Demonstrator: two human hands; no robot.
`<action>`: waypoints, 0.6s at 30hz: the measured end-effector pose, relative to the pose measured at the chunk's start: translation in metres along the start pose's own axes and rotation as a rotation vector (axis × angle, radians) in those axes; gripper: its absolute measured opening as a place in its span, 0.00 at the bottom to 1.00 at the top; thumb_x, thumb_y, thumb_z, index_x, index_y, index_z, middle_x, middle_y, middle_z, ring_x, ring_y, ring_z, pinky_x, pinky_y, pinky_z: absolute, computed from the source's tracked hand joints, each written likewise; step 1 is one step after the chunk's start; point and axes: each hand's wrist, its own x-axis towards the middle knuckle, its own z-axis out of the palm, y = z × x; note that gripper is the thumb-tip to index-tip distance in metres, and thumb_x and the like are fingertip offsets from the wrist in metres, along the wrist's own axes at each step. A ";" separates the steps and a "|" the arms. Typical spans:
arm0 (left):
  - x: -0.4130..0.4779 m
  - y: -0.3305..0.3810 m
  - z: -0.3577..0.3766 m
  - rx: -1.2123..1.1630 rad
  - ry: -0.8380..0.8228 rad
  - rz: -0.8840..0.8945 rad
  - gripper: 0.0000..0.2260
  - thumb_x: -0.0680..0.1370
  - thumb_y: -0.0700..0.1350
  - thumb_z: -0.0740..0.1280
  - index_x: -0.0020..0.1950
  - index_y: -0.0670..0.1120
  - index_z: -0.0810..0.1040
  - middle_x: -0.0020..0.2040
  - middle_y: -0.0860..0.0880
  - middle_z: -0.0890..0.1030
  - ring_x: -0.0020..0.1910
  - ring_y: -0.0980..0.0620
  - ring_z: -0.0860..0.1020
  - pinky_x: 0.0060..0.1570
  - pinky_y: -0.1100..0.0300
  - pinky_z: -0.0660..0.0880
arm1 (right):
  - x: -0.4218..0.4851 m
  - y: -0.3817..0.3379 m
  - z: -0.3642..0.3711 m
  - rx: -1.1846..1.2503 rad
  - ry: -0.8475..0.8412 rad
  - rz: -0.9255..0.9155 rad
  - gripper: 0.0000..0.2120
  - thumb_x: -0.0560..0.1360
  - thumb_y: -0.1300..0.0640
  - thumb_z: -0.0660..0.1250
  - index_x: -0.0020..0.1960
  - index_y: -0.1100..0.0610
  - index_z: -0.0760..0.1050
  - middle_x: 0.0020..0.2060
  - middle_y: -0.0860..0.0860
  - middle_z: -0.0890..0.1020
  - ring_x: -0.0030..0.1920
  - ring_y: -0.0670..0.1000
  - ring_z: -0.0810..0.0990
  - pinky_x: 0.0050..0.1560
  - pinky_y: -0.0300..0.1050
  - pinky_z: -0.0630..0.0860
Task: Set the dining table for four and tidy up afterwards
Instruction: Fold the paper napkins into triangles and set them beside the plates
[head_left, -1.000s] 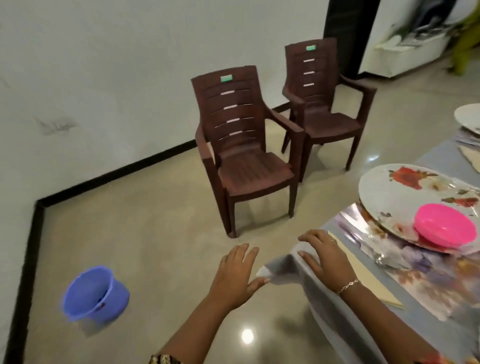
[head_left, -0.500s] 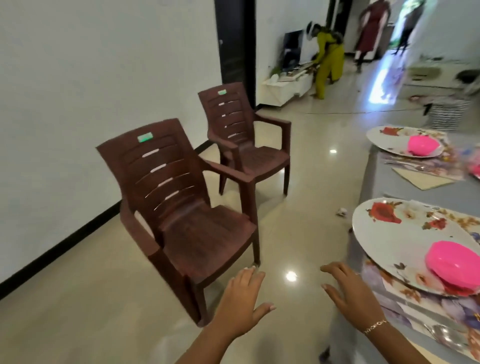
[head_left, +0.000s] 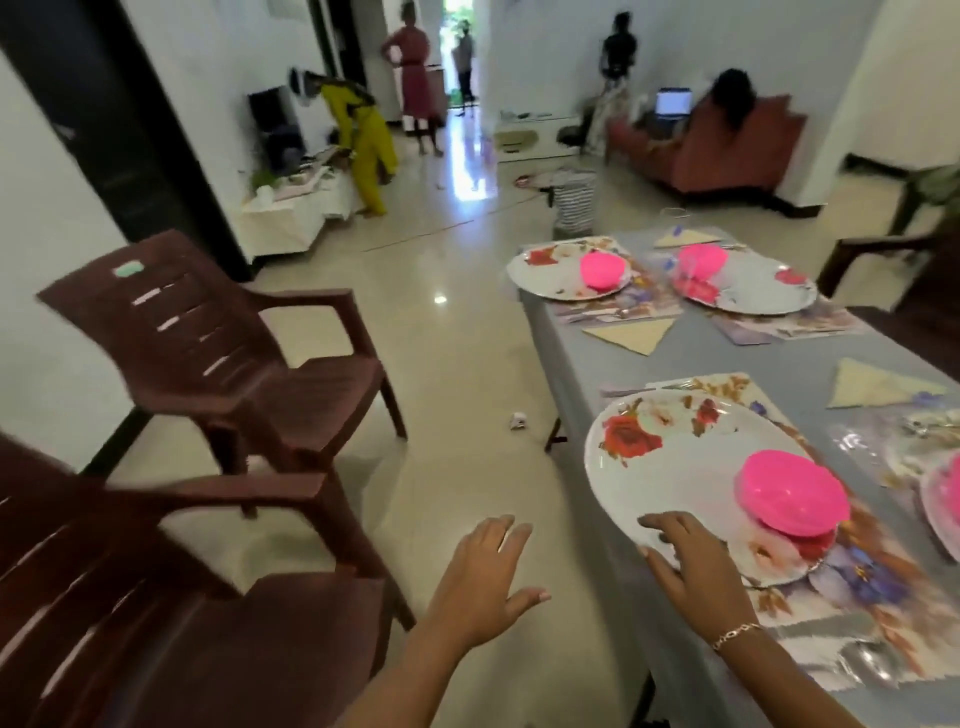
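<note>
The grey-covered dining table (head_left: 727, 348) runs along the right, with floral placemats. A white flowered plate (head_left: 670, 467) lies nearest me with a pink bowl (head_left: 792, 499) on it. Two more flowered plates (head_left: 550, 275) (head_left: 763, 291) with pink bowls (head_left: 600, 270) (head_left: 701, 262) sit at the far end. Folded beige napkins (head_left: 631, 335) (head_left: 878, 387) lie between settings. My right hand (head_left: 691, 566) rests spread over the near rim of the closest plate, holding nothing. My left hand (head_left: 480, 582) hovers open over the floor, between table and chairs.
Two brown plastic chairs (head_left: 228, 358) (head_left: 171, 623) stand left of the table across a floor aisle. A small scrap (head_left: 518, 420) lies on the floor by the table leg. Several people stand or sit far off, near a sofa (head_left: 722, 150) and low white cabinet (head_left: 291, 213).
My view has swung right from the wall and chairs onto the table. My right hand left the tablecloth corner and moved onto the near plate's rim. The left hand stays open.
</note>
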 end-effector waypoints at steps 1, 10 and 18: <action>0.021 -0.003 -0.008 0.014 -0.023 0.041 0.43 0.68 0.72 0.46 0.75 0.48 0.58 0.74 0.46 0.60 0.74 0.49 0.57 0.71 0.57 0.55 | 0.011 0.004 0.001 -0.009 0.013 0.047 0.15 0.71 0.50 0.61 0.52 0.57 0.79 0.47 0.52 0.80 0.44 0.54 0.81 0.42 0.45 0.75; 0.166 -0.017 -0.033 0.119 -0.127 0.446 0.34 0.76 0.61 0.62 0.76 0.47 0.57 0.76 0.46 0.58 0.75 0.46 0.55 0.74 0.48 0.54 | 0.059 0.012 0.015 -0.171 0.025 0.370 0.17 0.69 0.51 0.61 0.54 0.56 0.78 0.51 0.55 0.80 0.50 0.56 0.79 0.52 0.49 0.74; 0.264 -0.002 -0.013 0.334 -0.311 0.955 0.38 0.75 0.63 0.60 0.78 0.47 0.50 0.78 0.46 0.48 0.77 0.46 0.43 0.74 0.51 0.40 | 0.056 0.000 0.027 -0.279 -0.174 0.829 0.39 0.70 0.29 0.46 0.74 0.50 0.57 0.73 0.52 0.59 0.71 0.54 0.61 0.69 0.50 0.62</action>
